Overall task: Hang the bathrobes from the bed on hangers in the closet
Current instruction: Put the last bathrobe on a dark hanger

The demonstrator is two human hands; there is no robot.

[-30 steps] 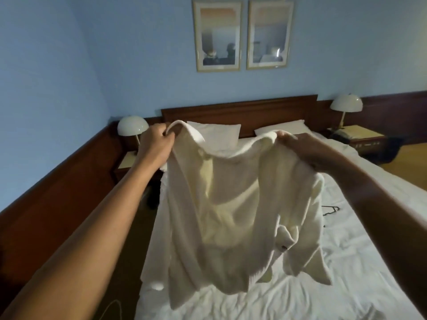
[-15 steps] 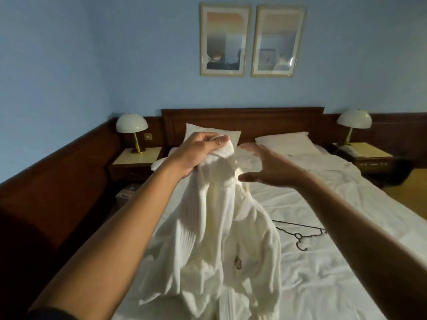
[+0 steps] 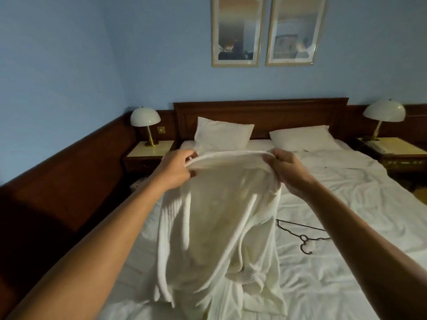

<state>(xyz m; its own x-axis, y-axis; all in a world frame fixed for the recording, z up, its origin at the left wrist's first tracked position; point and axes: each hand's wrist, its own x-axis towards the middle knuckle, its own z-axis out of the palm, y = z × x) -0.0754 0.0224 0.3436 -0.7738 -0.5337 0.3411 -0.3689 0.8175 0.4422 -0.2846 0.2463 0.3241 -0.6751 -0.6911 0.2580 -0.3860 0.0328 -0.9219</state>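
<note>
- Gripping a white robe by its top edge, the left hand and right hand are each closed on the cloth, stretching the edge taut between them above the bed.
- The robe hangs down from the hands; its lower folds rest bunched on the sheet near the bed's foot.
- No writing or brand can be read on the robe or anything else.
- A thin dark hanger lies flat on the sheet just right of the robe, partly hidden behind the right forearm, with its hook toward the camera.
- The white sheet is creased all over.
- Farther up, two white pillows: the left pillow leans against the headboard, the right pillow lies flatter.
- On the left, a nightstand carries a lamp with a white dome shade and brass stem; a small brass wall plate sits just beside it.
- On the right, a second nightstand carries a matching right lamp.
- Dark wood panelling runs along the lower left wall and meets the headboard.
- The walls above are pale blue, and two framed prints hang side by side over the headboard.
</note>
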